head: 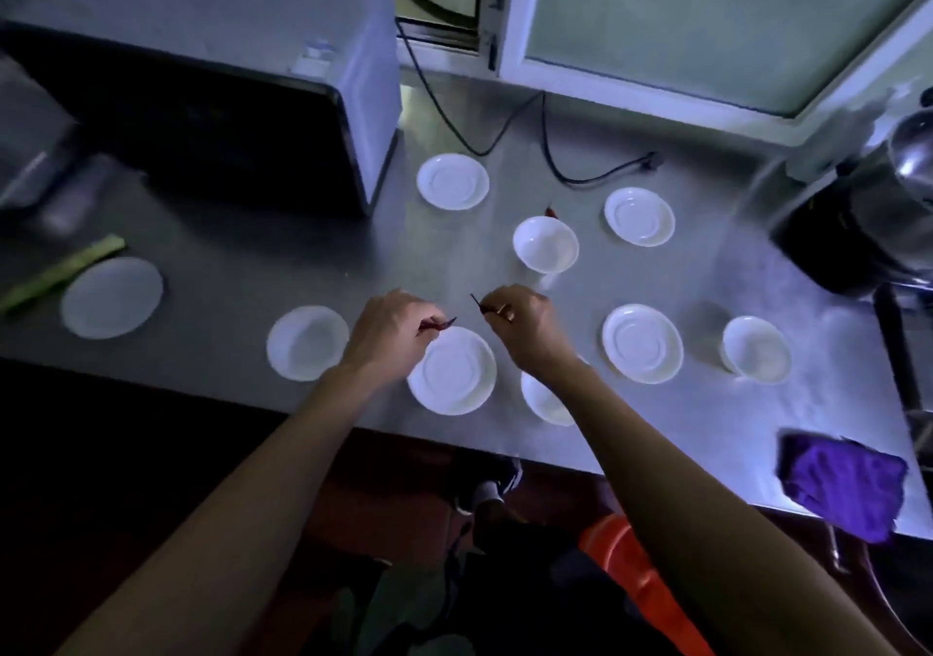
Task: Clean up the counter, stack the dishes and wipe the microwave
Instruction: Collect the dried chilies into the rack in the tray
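- The person stands at a dull, brushed steel counter (454, 261) in dim bluish light, both bare forearms reaching out over it.
- The left hand (389, 327) has its fingers curled, pinching a thin, dark red dried chili (442, 324) whose pointed tip sticks out to the right, just above the rim of a white saucer (452, 370).
- The right hand (520, 322) pinches a second dark chili (482, 304) the same way; its thin end juts up and left, and the two hands are close together without touching.
- Smooth, glossy white dishes lie scattered singly, none stacked: round saucers with a ringed well at back left (453, 182), back right (639, 216) and right of the hands (642, 343).
- A deeper round bowl (545, 244) sits between the back saucers, with a small red scrap (550, 211) at its far rim.
- Another bowl (756, 349) stands far right, one (308, 342) left of the left hand, and one (542, 400) is half hidden beneath the right forearm.
- A flat plate (112, 297) lies far left beside a long pale green stalk (60, 269).
- The boxy microwave (212, 100), pale casing and black door, sits at the back left with a black cord (580, 170) curling across the steel.
- A crumpled purple cloth (843, 484) lies at the counter's near right edge.
- A shiny metal pot (903, 160) stands far right.
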Demonstrator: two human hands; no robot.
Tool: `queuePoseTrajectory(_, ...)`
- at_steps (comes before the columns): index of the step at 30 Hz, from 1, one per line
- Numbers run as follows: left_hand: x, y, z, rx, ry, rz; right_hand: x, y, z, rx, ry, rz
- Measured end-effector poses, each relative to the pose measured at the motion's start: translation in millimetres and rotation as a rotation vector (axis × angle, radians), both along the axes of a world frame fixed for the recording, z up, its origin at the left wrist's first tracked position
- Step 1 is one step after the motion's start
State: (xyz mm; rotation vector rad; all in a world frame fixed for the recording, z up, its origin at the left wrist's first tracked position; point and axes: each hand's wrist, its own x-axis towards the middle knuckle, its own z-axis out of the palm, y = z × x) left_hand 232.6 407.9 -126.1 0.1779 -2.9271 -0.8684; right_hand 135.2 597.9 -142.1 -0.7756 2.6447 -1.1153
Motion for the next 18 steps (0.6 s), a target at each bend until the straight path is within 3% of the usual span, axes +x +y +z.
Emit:
queuePoseTrajectory(11, 167.7, -121.8, 23.7, -0.048, 0.049, 0.302, 109.5, -141.1, 32.0, 0.007, 0.05, 0.298)
queuePoseTrajectory(18, 228.3, -179.9, 34.4, -0.028, 0.117, 0.486, 143.4, -229.2, 35.7, -0.019, 0.054, 0.47)
